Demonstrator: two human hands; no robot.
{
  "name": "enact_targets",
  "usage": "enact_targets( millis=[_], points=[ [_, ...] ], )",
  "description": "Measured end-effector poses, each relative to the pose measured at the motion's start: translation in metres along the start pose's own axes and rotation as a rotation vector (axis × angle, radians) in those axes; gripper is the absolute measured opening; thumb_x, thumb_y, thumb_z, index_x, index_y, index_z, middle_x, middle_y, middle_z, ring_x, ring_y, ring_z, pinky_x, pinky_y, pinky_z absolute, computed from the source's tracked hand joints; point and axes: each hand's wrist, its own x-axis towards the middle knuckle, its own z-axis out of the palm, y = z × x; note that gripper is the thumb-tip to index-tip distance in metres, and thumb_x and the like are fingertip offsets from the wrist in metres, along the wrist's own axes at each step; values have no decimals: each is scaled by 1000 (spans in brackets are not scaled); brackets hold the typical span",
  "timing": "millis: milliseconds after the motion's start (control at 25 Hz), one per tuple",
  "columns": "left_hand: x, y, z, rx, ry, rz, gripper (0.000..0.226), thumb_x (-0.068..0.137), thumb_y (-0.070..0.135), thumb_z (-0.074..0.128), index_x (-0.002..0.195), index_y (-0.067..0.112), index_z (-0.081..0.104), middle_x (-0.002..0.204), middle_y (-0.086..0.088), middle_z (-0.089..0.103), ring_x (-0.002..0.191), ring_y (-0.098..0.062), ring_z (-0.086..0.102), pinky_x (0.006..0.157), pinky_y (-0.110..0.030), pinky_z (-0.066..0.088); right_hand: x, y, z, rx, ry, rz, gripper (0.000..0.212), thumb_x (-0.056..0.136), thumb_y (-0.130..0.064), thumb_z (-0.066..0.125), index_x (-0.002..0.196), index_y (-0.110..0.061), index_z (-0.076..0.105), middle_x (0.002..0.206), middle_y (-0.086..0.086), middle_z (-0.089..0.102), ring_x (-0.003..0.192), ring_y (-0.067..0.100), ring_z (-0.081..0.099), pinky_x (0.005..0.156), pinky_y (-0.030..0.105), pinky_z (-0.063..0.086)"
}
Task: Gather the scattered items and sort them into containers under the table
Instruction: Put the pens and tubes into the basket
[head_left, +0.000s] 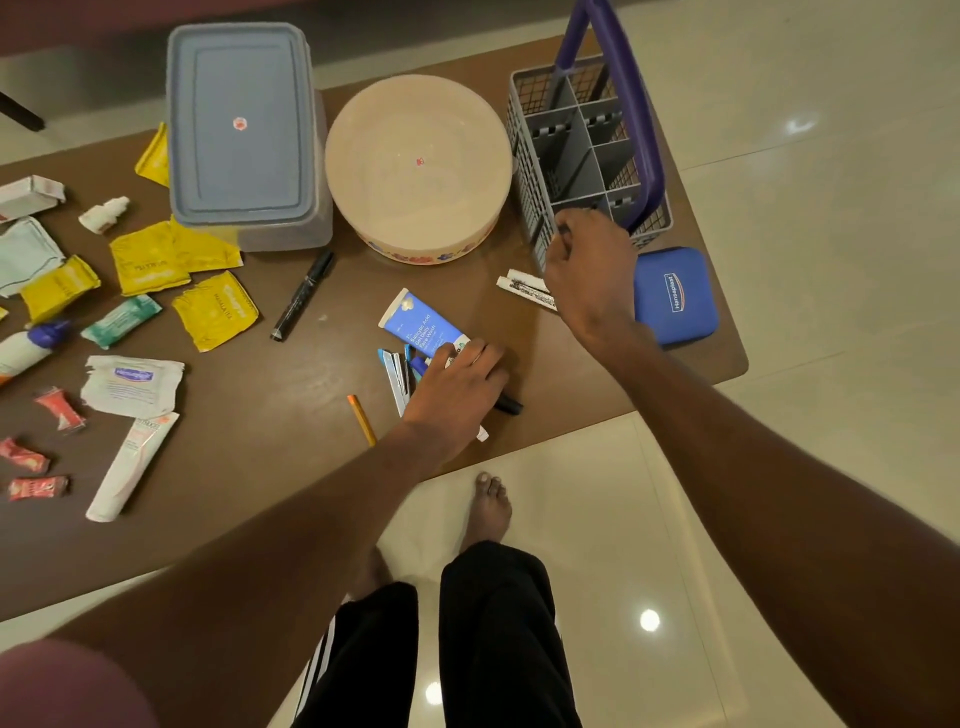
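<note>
My left hand (457, 387) lies palm down on a small pile of pens (396, 375) near the table's front edge. Its fingers curl over them and touch the cap end of a blue face wash tube (415, 322). A black pen end (510, 405) sticks out from under the hand. My right hand (589, 260) is at the near left corner of the grey divided caddy (524, 156) with a purple handle (644, 130). Its fingers are curled against the rim, and what they hold is hidden.
On the brown table (260, 467) stand a grey lidded box (239, 130) and a round beige container (418, 166). A black marker (304, 296), orange pencil (362, 420), blue Hansaplast case (675, 296), white strips (524, 286), yellow sachets (150, 265), white tube (132, 467) and red sweets (60, 410) lie about.
</note>
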Motion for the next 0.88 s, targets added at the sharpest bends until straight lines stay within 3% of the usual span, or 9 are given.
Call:
enact_targets(
  millis=[80,200,320,400,560,720,880],
  points=[
    [-5,-3,0,-37,62,28,27,78,14,77,101,22,65,140,-2,50,130,-25,48,103,-44,40,-15,-9,-5,-7,103,10,17,100,-13,56,115,-14,64,119,7,59,102,18,61,84,27,52],
    [-14,-4,-5,-105,222,39,11,92,22,66,103,21,64,129,-1,59,120,-24,55,100,-41,35,-49,-16,-2,40,232,33,19,92,-10,62,110,-19,63,122,5,54,101,17,59,77,26,53],
    [-22,-5,-17,-282,273,17,19,99,26,48,110,17,61,114,-1,63,106,-25,58,94,-39,37,-69,-2,21,-49,-30,187,27,92,-20,66,118,-20,65,128,4,55,112,24,58,88,40,57],
    [-23,-5,-26,-526,277,-137,27,103,26,42,117,11,59,110,-6,63,100,-29,58,88,-44,44,-73,11,36,-202,-203,244,40,94,-27,65,132,-17,59,138,9,52,126,31,50,97,44,52],
    [-11,0,-46,-1015,414,-522,22,106,24,46,127,18,52,104,-3,67,92,-22,64,80,-45,55,-68,25,53,-303,-280,218,41,100,-30,59,139,-19,52,146,11,48,135,37,43,104,51,44],
    [16,0,-67,-1209,536,-692,21,98,24,55,117,14,57,102,-4,70,96,-21,67,88,-46,56,-66,31,54,-194,-322,225,35,98,-28,61,131,-20,57,135,8,58,125,32,54,102,51,48],
    [35,-3,-81,-1248,571,-740,21,97,18,63,117,12,60,100,0,70,92,-15,69,87,-44,57,-77,21,27,119,-147,243,22,100,-32,61,120,-23,63,107,-4,68,96,18,64,80,35,55]
  ],
)
